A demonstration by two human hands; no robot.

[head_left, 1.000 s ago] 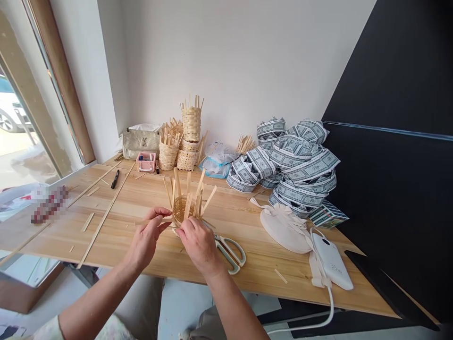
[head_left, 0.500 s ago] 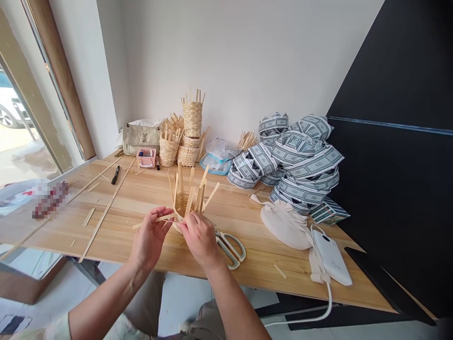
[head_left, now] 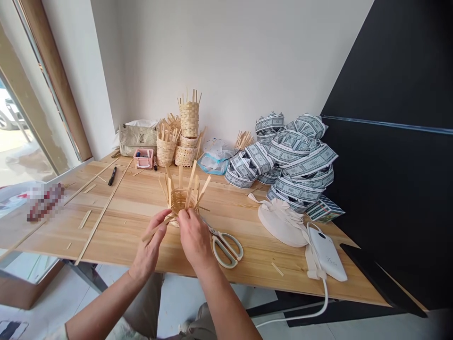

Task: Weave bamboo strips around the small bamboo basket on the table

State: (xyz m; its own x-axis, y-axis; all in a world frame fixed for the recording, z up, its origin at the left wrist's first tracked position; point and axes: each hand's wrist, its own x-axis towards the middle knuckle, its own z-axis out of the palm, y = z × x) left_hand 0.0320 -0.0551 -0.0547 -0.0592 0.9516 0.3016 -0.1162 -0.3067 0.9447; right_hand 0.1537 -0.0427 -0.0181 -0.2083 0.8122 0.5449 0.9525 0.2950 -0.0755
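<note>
A small half-woven bamboo basket (head_left: 181,198) with several upright strips stands on the wooden table (head_left: 134,208). My left hand (head_left: 150,248) pinches a thin bamboo strip (head_left: 155,229) that runs to the basket's lower left side. My right hand (head_left: 193,238) is closed on the basket's near wall, fingertips at the weave. Both hands meet at the basket's front.
Cream-handled scissors (head_left: 224,245) lie just right of my right hand. Long bamboo strips (head_left: 102,212) lie at left. Finished baskets (head_left: 180,137), a beige bag (head_left: 138,137) and a pink box (head_left: 143,159) stand at the back. Patterned boxes (head_left: 293,160), a white pouch (head_left: 281,222) and a power bank (head_left: 327,255) sit right.
My left hand dropped lower and swung the loose strip end down and left. My right hand shifted slightly left on the basket's front; the basket turned a little.
</note>
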